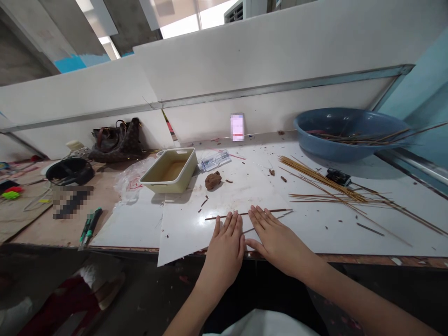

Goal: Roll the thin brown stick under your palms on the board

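My left hand [226, 247] lies palm down with straight fingers, its fingertips over a thin dark-brown stick [211, 218]. Beside it, my right hand [280, 240] is flat too, thumb out to the left, fingertips at the same stick. The stick runs crosswise on a white board [189, 233]. A thinner grey stick [249, 230] passes beneath my right hand. Beyond my fingers sits a brown clay-like lump [212, 181] with small crumbs around it. To the right lies a loose bundle of thin yellowish sticks [311, 174].
A cream plastic bin [164, 186] stands at the left, near a plastic bag [131, 179] and a brown handbag [119, 142]. At the back right is a blue basin [336, 147] holding sticks. A phone [237, 127] leans on the wall. Green-handled cutters [90, 226] lie left.
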Action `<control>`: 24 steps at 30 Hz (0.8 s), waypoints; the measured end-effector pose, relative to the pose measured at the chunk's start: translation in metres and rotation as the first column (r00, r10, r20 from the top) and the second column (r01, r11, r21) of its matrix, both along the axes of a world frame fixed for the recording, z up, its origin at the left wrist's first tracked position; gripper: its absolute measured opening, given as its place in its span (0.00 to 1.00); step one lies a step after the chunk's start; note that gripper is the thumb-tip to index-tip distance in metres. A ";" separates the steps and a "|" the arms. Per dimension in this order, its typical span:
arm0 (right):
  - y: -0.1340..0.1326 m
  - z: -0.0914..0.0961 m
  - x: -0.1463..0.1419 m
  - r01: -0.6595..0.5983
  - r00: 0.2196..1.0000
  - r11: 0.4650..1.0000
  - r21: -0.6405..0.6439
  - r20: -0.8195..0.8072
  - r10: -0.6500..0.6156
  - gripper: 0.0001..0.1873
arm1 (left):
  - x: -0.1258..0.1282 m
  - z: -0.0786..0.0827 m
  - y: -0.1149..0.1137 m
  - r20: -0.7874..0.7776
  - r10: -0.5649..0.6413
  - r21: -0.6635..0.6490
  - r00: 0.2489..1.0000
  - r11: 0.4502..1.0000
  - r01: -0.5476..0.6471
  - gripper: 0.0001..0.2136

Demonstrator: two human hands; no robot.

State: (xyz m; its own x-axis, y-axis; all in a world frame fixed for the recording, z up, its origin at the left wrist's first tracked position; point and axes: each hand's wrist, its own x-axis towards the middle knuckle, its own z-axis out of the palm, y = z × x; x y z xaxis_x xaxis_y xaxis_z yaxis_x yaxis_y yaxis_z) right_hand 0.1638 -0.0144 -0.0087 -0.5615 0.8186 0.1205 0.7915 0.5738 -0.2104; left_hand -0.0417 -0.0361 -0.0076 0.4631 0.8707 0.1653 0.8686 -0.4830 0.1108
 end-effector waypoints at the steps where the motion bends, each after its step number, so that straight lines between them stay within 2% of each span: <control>1: 0.000 0.000 0.000 0.000 1.000 1.000 0.000 0.003 0.000 0.46 | 0.000 -0.001 0.000 -0.005 0.000 0.011 1.000 1.000 0.000 0.27; 7: 0.024 0.002 -0.007 0.059 0.997 0.998 -0.025 0.054 -0.057 0.47 | 0.007 0.000 0.022 -0.040 0.067 0.024 0.997 0.998 -0.066 0.27; 9: 0.024 -0.001 -0.007 0.065 0.997 0.998 -0.018 0.039 -0.064 0.47 | 0.009 0.000 0.021 -0.033 0.095 0.035 0.995 0.995 -0.094 0.26; 14: 0.004 -0.015 0.001 0.037 0.999 0.997 0.061 -0.006 -0.037 0.45 | 0.005 -0.002 0.002 0.001 0.102 0.043 0.995 0.994 -0.102 0.25; 16: 0.007 -0.015 0.002 0.033 0.999 0.997 0.076 -0.001 -0.033 0.45 | 0.005 0.000 0.005 0.007 0.112 0.051 0.994 0.992 -0.112 0.25; 21: 0.034 -0.004 -0.007 0.091 0.995 0.995 0.031 0.046 -0.092 0.47 | 0.011 0.008 0.031 -0.040 0.169 0.002 0.985 0.986 -0.169 0.25; 24: 0.025 -0.007 -0.006 0.099 0.994 0.994 0.042 0.039 -0.101 0.47 | 0.009 0.007 0.024 -0.041 0.164 0.025 0.986 0.986 -0.163 0.25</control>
State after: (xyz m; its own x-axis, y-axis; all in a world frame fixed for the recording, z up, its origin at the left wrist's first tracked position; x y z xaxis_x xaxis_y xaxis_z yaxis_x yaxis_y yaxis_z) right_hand 0.1583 0.0108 -0.0160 -0.4825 0.8657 0.1331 0.8527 0.4990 -0.1547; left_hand -0.0328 -0.0120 -0.0004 0.3217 0.9319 0.1676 0.9398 -0.3359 0.0635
